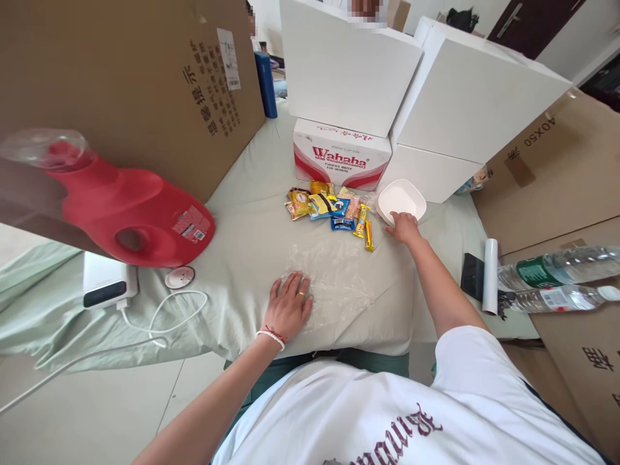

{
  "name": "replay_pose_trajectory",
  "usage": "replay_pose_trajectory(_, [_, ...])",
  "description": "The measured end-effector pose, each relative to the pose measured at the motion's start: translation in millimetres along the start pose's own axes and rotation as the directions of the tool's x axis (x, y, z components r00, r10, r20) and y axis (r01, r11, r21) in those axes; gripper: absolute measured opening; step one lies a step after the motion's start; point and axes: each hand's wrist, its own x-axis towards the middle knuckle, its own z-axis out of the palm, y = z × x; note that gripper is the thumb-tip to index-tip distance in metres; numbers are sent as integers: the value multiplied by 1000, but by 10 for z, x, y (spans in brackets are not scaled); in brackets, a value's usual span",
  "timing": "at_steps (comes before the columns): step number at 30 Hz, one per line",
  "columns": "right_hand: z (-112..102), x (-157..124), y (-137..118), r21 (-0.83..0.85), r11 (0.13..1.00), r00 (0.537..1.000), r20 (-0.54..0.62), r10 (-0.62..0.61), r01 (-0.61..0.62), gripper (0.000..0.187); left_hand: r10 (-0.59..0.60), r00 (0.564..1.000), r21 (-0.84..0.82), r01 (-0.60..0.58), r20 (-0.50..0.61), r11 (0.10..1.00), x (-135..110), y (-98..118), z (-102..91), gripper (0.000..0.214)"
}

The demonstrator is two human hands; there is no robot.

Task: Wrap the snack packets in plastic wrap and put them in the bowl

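Note:
My left hand [289, 307] lies flat, fingers stretched out, on the left edge of a clear, crinkled plastic bag [341, 290] spread over the pale green cloth. A ring and a beaded bracelet are on it. At the near rim of a white, rounded-square bowl [401, 196], my right hand [405, 228] grips with fingers bent over the edge; nothing shows inside the bowl. Left of the bowl sits a loose pile of small wrapped snacks [322, 205] in yellow, blue and pink, with two narrow yellow packets [369, 236] at its near right side.
A Wahaha carton [339, 155] and white boxes [349, 71] stand behind the snacks. To the left are a big red jug [140, 210], a white power bank [107, 281] with a cable and a cardboard box [145, 77]. Water bottles [557, 268] and a white roll [490, 278] lie right.

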Motion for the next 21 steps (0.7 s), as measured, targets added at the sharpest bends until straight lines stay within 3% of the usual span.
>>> replay_pose_trajectory(2, [-70, -33, -108, 65, 998, 989, -145, 30, -20, 61, -2, 1000, -15, 2, 1, 1000, 2, 8, 1, 49])
replay_pose_trajectory(5, [-177, -85, -469, 187, 981, 942, -336, 7, 59, 44, -6, 1000, -29, 6, 5, 1000, 5, 13, -2, 50])
replay_pose_trajectory(8, [-262, -109, -1043, 214, 936, 935, -282, -214, 279, 39, -13, 1000, -27, 14, 18, 1000, 6, 17, -11, 50])
replay_pose_trajectory(12, [-285, -11, -1907, 180, 859, 868, -245, -432, 479, 39, -12, 999, -17, 13, 39, 1000, 0, 21, -18, 52])
replay_pose_trajectory(14, [-260, 95, -2262, 135, 829, 827, -264, -497, 542, 50, -8, 999, -11, 8, 44, 1000, -4, 21, -19, 53])
replay_pose_trajectory(17, [-254, 259, -2586, 96, 827, 818, -246, -519, 554, 49, -7, 999, -1, 7, 48, 1000, -9, 20, -29, 53])
replay_pose_trajectory(21, [-386, 240, -2570, 299, 847, 884, -312, -348, 439, 43, 3, 996, 7, -3, 86, 1000, -20, 33, -49, 57])
